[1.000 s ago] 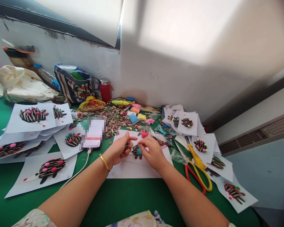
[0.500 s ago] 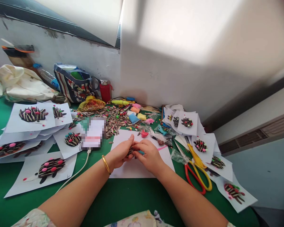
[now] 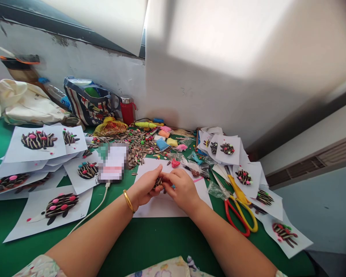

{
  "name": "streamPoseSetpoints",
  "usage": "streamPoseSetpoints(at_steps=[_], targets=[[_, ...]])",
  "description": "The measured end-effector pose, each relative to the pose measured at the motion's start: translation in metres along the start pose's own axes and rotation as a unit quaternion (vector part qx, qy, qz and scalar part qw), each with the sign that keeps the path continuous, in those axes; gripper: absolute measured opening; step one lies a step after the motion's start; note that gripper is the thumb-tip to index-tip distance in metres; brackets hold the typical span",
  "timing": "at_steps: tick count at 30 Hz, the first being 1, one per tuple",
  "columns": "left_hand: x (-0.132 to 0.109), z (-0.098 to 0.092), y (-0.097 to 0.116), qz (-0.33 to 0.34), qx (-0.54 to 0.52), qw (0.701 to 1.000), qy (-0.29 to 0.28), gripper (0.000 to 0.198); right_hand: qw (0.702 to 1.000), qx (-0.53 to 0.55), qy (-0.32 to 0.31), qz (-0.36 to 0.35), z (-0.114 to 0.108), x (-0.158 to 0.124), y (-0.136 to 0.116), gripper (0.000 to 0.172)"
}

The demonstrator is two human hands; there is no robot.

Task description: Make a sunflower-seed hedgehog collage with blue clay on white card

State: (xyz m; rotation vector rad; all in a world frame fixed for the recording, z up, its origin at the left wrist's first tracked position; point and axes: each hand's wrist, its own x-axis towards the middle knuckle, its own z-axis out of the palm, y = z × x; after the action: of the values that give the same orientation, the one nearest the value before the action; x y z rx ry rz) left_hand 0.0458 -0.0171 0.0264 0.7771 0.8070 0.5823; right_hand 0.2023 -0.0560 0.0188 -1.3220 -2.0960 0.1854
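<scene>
Two hands meet at the centre of my frame, over a white sheet of paper (image 3: 173,206) lying on the green table (image 3: 150,242). I see the left hand (image 3: 145,187), with a gold bangle (image 3: 128,201) on its wrist, curled around a small clutch of striped sunflower seeds (image 3: 158,182); thumb and forefinger are pinched together at the top. The right hand (image 3: 183,188) is closed too, its fingertips pressed against the left hand's, and a bit of blue clay (image 3: 173,186) shows between its fingers. What lies under the two hands on the sheet I cannot tell, as they cover it.

Just above the hands, toward the middle of the frame, a loose heap of seeds (image 3: 138,144) spreads over the table, with small lumps of coloured clay (image 3: 164,140) beside it. Left of the hands lies a phone (image 3: 113,162), its screen blurred, with a white cable (image 3: 95,209) running down from it. Further left and lower left, sheets carry finished seed hedgehogs (image 3: 60,204) dotted with pink and red clay. To the right, near the hands, red and yellow scissors (image 3: 240,213) rest among more such sheets (image 3: 227,149). At the upper left stand a striped bag (image 3: 88,104), a red flask (image 3: 128,109) and a cream cloth bag (image 3: 25,102) against the wall.
</scene>
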Motion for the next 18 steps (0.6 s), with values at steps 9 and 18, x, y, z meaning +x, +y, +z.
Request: streamPoseSetpoints(at_steps=[9,18], targets=[[-0.002,0.002,0.000,-0.019,-0.002,1.000,-0.015,0.052,0.998,0.007,0.018,-0.053,0.001,-0.001,0.000,0.017],[0.000,-0.004,0.008,0.060,0.049,0.995,0.057,0.041,0.993,0.073,0.051,0.071,-0.014,0.001,0.018,0.009]])
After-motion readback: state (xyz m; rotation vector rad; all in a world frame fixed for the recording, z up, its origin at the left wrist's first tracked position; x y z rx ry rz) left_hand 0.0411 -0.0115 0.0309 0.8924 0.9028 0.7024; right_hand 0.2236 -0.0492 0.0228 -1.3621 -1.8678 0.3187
